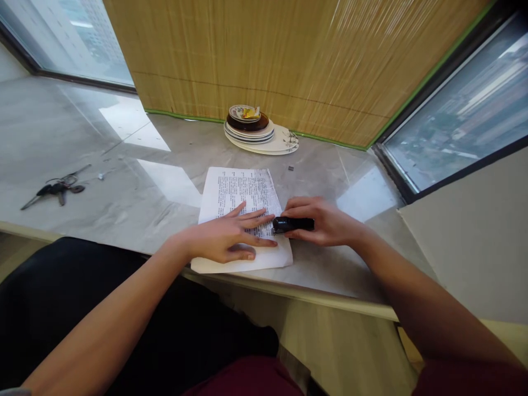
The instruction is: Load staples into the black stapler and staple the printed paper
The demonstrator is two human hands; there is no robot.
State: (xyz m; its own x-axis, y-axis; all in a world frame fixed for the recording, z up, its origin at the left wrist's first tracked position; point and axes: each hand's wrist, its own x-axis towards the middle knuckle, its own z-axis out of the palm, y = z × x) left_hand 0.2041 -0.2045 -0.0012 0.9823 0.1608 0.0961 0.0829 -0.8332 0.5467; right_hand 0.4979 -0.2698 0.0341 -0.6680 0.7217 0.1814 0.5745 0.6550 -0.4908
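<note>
A stack of printed paper (214, 192) lies on the grey marble-look ledge, its near edge close to the ledge's front. My left hand (231, 234) rests flat across the lower half of the sheets with its fingers spread. Between the thumb and fingers of my right hand (325, 220) is a small black stapler (295, 224). The stapler's front end sits over the right edge of the paper, beside my left fingertips. I cannot tell whether its jaws are pressed together.
Several stacked plates (249, 132) stand at the back by the bamboo blind (264, 60). A bunch of keys (58, 188) lies at the far left. A tiny dark piece (291, 168), perhaps a strip of staples, is behind the paper. Windows flank the blind.
</note>
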